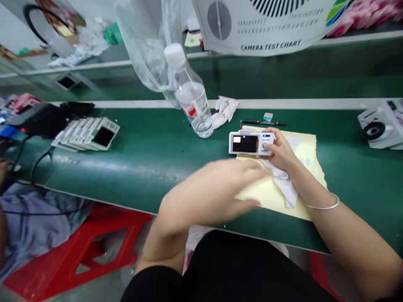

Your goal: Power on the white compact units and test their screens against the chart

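My right hand (280,152) grips the right end of a small white camera (248,143) whose dark rear screen faces me; it stands on a pale yellow sheet (307,157) on the green bench. A white cloth (286,184) lies under that hand and wrist. My left hand (214,191) hovers low over the bench edge, left of the sheet, smeared by motion, fingers extended toward the camera and holding nothing I can see.
A clear water bottle (192,98) stands behind the camera, beside crumpled white cloth (224,111) and a black pen (262,123). A row of white cameras (86,133) lies at left, another camera (379,128) at far right. A red stool (91,247) sits below.
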The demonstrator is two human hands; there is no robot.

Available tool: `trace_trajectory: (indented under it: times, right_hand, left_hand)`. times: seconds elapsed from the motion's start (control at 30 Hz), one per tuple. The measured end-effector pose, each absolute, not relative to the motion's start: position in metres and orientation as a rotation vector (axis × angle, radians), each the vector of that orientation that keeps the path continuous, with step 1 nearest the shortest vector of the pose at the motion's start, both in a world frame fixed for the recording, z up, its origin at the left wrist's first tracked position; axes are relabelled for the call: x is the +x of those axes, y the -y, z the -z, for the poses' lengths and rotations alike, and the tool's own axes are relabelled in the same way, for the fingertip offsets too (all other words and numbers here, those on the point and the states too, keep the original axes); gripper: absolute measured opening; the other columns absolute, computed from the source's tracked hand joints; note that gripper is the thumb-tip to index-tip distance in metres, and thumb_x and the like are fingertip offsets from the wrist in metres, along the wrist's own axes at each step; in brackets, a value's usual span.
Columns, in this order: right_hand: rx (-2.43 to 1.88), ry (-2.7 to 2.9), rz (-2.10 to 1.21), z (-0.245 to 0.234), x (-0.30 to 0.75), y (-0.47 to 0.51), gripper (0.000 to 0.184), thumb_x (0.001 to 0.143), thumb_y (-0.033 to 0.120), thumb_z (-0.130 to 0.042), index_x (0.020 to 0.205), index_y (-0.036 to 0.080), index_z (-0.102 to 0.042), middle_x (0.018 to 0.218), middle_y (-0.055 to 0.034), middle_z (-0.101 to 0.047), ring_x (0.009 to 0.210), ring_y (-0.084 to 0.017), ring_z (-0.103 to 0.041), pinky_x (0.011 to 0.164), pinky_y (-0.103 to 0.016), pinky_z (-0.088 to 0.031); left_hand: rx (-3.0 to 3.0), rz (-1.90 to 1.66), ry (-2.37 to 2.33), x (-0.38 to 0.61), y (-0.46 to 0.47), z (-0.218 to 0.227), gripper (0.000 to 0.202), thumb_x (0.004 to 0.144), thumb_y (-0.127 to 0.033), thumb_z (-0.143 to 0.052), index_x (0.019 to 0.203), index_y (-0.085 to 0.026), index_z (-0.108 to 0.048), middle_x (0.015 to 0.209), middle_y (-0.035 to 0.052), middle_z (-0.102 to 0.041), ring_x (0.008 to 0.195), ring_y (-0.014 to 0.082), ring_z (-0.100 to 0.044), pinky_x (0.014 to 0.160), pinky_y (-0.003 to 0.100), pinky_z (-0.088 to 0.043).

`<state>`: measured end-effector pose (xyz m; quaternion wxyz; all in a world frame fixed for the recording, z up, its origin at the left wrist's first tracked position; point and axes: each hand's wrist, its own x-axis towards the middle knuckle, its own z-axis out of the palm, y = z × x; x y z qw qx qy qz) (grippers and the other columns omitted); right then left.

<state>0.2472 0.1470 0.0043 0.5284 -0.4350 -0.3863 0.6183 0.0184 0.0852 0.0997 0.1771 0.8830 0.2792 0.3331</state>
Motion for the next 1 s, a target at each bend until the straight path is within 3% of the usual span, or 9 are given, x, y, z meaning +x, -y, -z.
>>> trace_trajectory:
  times: [0.03, 0.07, 0.13, 0.2, 0.3, 0.37, 0.53, 0.7, 1.0]
  right_hand:
    - [-1.040, 0.924, -1.484, -0.004, 0.247, -0.147, 0.048, 0.056, 0.017, -0.069, 0.098, 0.030, -0.050, 0.084, 0.0063, -0.060, 0.066, -0.014, -0.062, 0.048, -0.025, -0.058]
    - [-1.044, 0.925, -1.490, -0.004, 0.247, -0.147, 0.047, 0.057, 0.018, -0.069, 0.098, 0.030, -0.051, 0.085, 0.0061, -0.060, 0.067, -0.014, -0.062, 0.049, -0.025, -0.059]
    - [-1.056, 0.930, -1.500, -0.004, 0.246, -0.146, 0.045, 0.059, 0.019, -0.069, 0.098, 0.031, -0.051, 0.086, 0.0060, -0.059, 0.068, -0.014, -0.062, 0.049, -0.025, -0.059]
    - [-1.070, 0.932, -1.502, -0.004, 0.246, -0.146, 0.043, 0.061, 0.021, -0.068, 0.099, 0.031, -0.051, 0.086, 0.0060, -0.059, 0.067, -0.014, -0.062, 0.050, -0.025, -0.059]
    - [-1.088, 0.926, -1.502, -0.004, 0.246, -0.145, 0.042, 0.064, 0.022, -0.068, 0.101, 0.032, -0.051, 0.086, 0.0057, -0.058, 0.068, -0.013, -0.061, 0.050, -0.024, -0.058]
    - [-1.092, 0.910, -1.511, -0.005, 0.246, -0.144, 0.042, 0.065, 0.022, -0.068, 0.102, 0.031, -0.050, 0.086, 0.0051, -0.058, 0.067, -0.013, -0.061, 0.050, -0.024, -0.058]
    - [-1.079, 0.870, -1.559, -0.006, 0.245, -0.143, 0.043, 0.066, 0.023, -0.069, 0.103, 0.031, -0.050, 0.088, 0.0035, -0.058, 0.068, -0.014, -0.062, 0.051, -0.027, -0.059]
    - [-1.051, 0.855, -1.626, -0.006, 0.247, -0.142, 0.045, 0.064, 0.020, -0.068, 0.103, 0.031, -0.049, 0.094, 0.0015, -0.059, 0.074, -0.017, -0.065, 0.053, -0.029, -0.060]
    - [-0.962, 0.960, -1.690, -0.009, 0.249, -0.140, 0.056, 0.062, 0.018, -0.070, 0.110, 0.031, -0.044, 0.108, -0.0006, -0.058, 0.094, -0.021, -0.066, 0.073, -0.040, -0.063]
  left_hand:
    - [2.530, -0.917, -0.668, 0.017, -0.105, -0.093, 0.041, 0.088, -0.051, -0.058, 0.121, -0.028, -0.058, 0.113, 0.0026, -0.068, 0.097, 0.0207, -0.067, 0.085, 0.033, -0.056]
    - [2.388, -1.164, -0.748, 0.016, -0.125, -0.083, 0.045, 0.089, -0.055, -0.054, 0.123, -0.025, -0.055, 0.112, 0.0050, -0.067, 0.097, 0.0201, -0.066, 0.086, 0.034, -0.055]
    - [2.181, -1.481, -0.970, 0.014, -0.159, -0.055, 0.063, 0.089, -0.065, -0.041, 0.138, -0.025, -0.034, 0.125, 0.0103, -0.056, 0.105, 0.0215, -0.062, 0.090, 0.038, -0.053]
    - [2.207, -1.433, -1.003, 0.013, -0.179, -0.027, 0.085, 0.078, -0.071, -0.056, 0.142, -0.024, -0.025, 0.129, 0.0144, -0.051, 0.111, 0.0275, -0.059, 0.092, 0.046, -0.051]
    - [2.317, -1.231, -1.004, 0.013, -0.184, 0.001, 0.106, 0.061, -0.066, -0.076, 0.143, -0.020, -0.027, 0.131, 0.0173, -0.051, 0.116, 0.0344, -0.056, 0.099, 0.053, -0.046]
    - [2.374, -1.129, -1.010, 0.014, -0.180, 0.008, 0.101, 0.064, -0.056, -0.079, 0.143, -0.019, -0.028, 0.134, 0.0181, -0.051, 0.121, 0.0356, -0.054, 0.102, 0.054, -0.045]
    - [2.440, -1.028, -1.014, 0.013, -0.179, 0.006, 0.062, 0.080, -0.030, -0.067, 0.135, -0.020, -0.040, 0.129, 0.0134, -0.057, 0.124, 0.0299, -0.053, 0.104, 0.049, -0.045]
    - [2.443, -1.053, -1.010, 0.010, -0.180, 0.005, 0.060, 0.075, -0.031, -0.071, 0.129, -0.019, -0.046, 0.122, 0.0120, -0.062, 0.121, 0.0315, -0.052, 0.100, 0.050, -0.049]
    - [2.454, -1.110, -1.014, 0.009, -0.176, 0.003, 0.062, 0.076, -0.034, -0.070, 0.131, -0.020, -0.045, 0.121, 0.0123, -0.063, 0.114, 0.0296, -0.053, 0.096, 0.048, -0.051]
